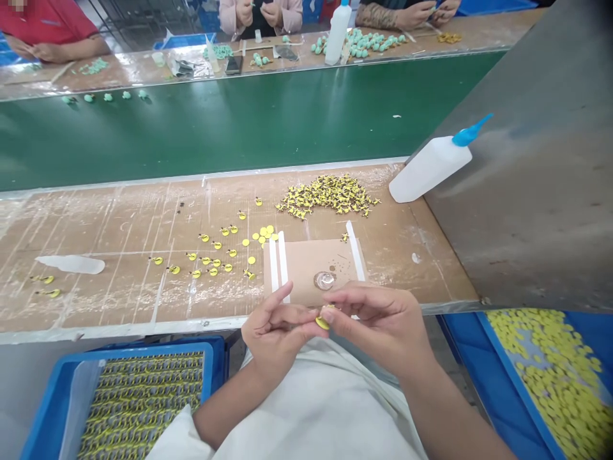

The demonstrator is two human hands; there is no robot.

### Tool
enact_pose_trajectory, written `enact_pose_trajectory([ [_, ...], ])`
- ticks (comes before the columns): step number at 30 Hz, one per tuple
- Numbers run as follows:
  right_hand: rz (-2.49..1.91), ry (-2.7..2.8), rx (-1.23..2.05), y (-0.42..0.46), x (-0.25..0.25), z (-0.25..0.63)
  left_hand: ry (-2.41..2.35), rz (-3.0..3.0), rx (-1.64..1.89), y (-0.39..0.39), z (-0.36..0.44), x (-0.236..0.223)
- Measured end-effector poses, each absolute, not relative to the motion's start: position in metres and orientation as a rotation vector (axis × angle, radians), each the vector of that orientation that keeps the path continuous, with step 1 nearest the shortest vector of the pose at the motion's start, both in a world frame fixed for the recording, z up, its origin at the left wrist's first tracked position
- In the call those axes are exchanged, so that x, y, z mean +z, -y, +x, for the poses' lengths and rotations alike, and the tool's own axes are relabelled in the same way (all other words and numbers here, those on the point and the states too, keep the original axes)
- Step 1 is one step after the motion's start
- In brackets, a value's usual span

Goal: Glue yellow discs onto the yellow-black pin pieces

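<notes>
left hand (275, 335) and right hand (376, 326) (half-closed) pinch yellow piece (322, 323)

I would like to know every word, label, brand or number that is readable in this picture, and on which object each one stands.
No word, label, brand or number can be read here.
The white squeeze bottle with the blue nozzle shows no text.
The far white bottle is too small to read anything on it.
The blue crate shows no text.
</notes>
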State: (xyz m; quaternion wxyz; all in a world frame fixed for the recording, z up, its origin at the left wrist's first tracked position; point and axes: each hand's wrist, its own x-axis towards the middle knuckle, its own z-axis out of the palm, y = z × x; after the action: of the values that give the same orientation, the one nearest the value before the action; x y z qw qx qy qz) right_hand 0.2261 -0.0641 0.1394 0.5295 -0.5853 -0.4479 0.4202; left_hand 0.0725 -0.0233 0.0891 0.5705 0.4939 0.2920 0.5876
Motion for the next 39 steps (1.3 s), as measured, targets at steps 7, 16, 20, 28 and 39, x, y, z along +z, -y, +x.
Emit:
enact_pose_trajectory([
  [7, -1.279, 1.016, 1.175, 0.068, 0.143, 0.226, -0.608, 1.254, 1.398, 0.022, 0.065, 0.085],
  [16, -1.191, 1.000, 1.340, 0.063, 0.145, 0.228, -0.475, 1.471, 1.564, 0.008, 0.065, 0.088],
  [20, -1.197, 0.990, 1.340, 0.060, 0.145, 0.227, -0.414, 1.577, 1.559, 0.003, 0.063, 0.091],
  [28, -1.210, 1.005, 1.350, 0.059, 0.148, 0.230, -0.366, 1.702, 1.468, 0.001, 0.062, 0.083],
  [39, -1.148, 0.986, 1.414, 0.056, 0.138, 0.231, -0.406, 1.727, 1.487, -0.003, 0.060, 0.080],
])
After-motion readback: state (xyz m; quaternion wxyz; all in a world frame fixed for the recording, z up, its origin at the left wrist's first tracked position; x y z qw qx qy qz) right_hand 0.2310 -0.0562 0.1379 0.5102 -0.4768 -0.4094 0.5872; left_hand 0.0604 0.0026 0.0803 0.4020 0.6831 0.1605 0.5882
